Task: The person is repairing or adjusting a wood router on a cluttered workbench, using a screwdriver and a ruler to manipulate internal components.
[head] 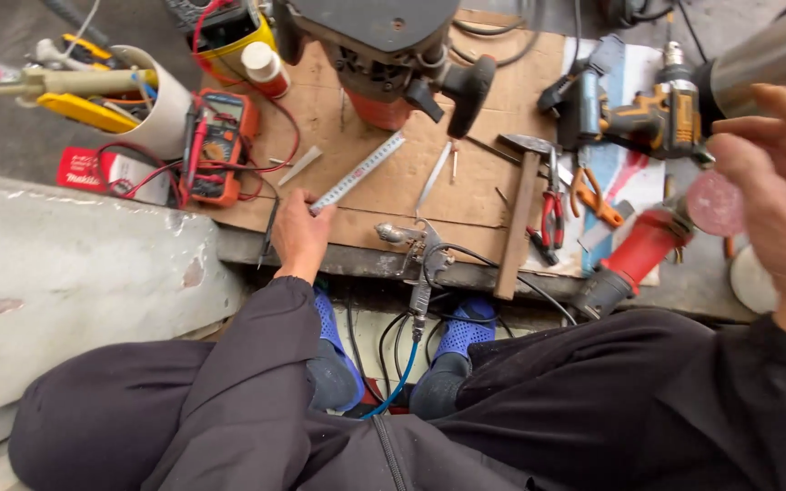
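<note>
Left hand (300,235) grips 1 end of a folding ruler (358,172) lying across the cardboard sheet (466,195), near a multimeter (220,145). Right hand (780,182) is raised close to the camera, fingers closed around a metal cylinder (766,59). Hammer (520,218), pliers (552,214), drill (657,114) lie between them.

Left hand (300,235) reaches forward, seemingly closed; right hand (775,182) raised, gripping.
</note>
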